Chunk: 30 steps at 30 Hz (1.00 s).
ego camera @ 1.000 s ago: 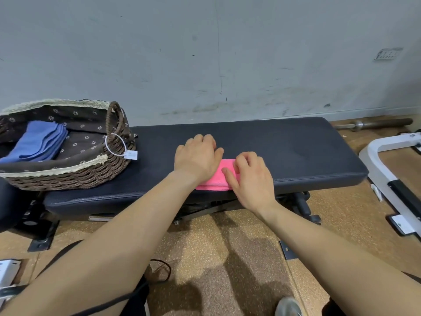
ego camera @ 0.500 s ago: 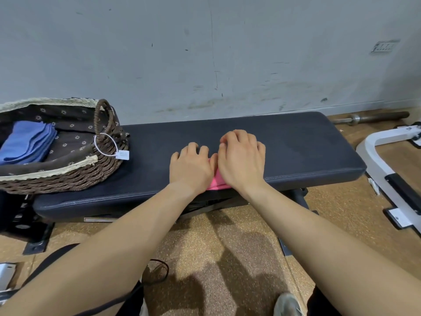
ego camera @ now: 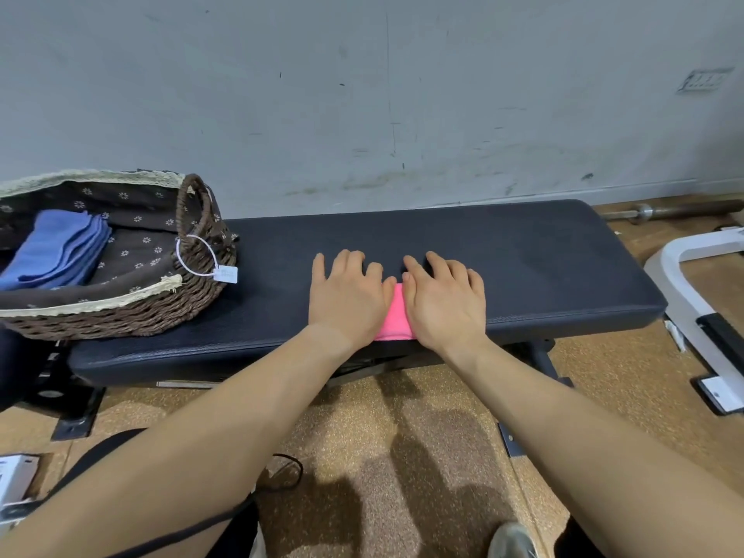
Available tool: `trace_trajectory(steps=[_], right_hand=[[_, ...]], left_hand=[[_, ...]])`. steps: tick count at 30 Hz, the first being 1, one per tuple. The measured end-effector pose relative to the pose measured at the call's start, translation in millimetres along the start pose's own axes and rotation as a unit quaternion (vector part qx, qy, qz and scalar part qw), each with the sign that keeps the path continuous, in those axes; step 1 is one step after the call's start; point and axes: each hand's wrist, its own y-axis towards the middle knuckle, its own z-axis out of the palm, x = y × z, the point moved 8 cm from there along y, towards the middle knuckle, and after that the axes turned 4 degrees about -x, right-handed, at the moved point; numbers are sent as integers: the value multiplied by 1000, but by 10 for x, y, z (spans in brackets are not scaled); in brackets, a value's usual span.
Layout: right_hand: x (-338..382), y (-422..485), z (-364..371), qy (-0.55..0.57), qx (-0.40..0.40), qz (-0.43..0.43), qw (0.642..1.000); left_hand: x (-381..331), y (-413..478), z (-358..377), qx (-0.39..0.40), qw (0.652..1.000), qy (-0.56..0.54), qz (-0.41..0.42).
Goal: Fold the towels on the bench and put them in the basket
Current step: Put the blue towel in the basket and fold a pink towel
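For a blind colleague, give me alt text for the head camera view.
The left hand and right hand press flat on a folded pink towel on a black bench. A wicker basket at its left end holds folded blue towels.

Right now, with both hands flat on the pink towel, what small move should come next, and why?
Probably close the left hand and right hand on the pink towel and lift it. It looks folded and pressed flat on the bench, and the wicker basket at the left already holds folded blue towels.
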Motion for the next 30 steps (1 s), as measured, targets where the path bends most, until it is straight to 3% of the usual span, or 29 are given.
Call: trace_trajectory(steps=[5,9,12,15,20,23,30], right_hand=[[23,16,26,-45,24,6,999],[20,-3,18,-41,25,24,999],[27,-22,5,1,7,13,1000],[40,-119,-97,93,-26,-38,995],[-63,-231,-93,139,77,-82,984],[-165,-285,-183,142,109,-102,979],[60,-412,-493,228,204,-98,947]], left_hand=[[-123,173,-172,35,996,-77,-40],[-100,123,42,47,996,-39,-59],[-64,55,88,22,997,-39,-66],[-138,-8,-61,-24,998,-49,-17],[-58,-133,-69,23,975,-210,65],[-5,-227,-76,67,973,-191,108],[121,-437,-501,77,981,-146,102]])
